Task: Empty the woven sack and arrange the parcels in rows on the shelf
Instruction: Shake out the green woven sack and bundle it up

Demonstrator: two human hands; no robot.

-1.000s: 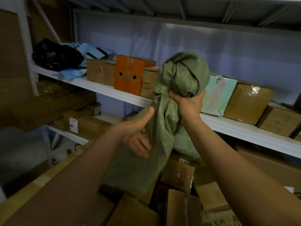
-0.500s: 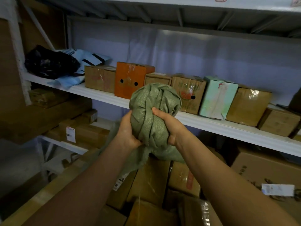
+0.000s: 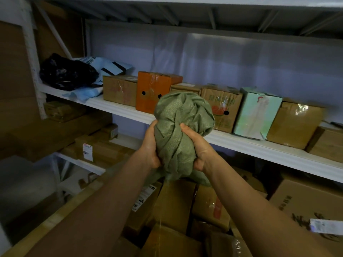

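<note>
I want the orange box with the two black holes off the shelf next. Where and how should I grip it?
Grip the orange box by its upper front corners, coming from the front over the shelf edge. It stands upright, taller than the brown box on its left, so its top edges look exposed. The punched holes look too small for fingers.

Between the fingers (image 3: pixel 187 129), the sack (image 3: pixel 182 127) is coarse woven green cloth, matt and creased. Behind it, cardboard parcels (image 3: pixel 295 123) carry glossy clear tape. The shelf (image 3: pixel 259 148) beneath them looks smooth, painted white.
</note>
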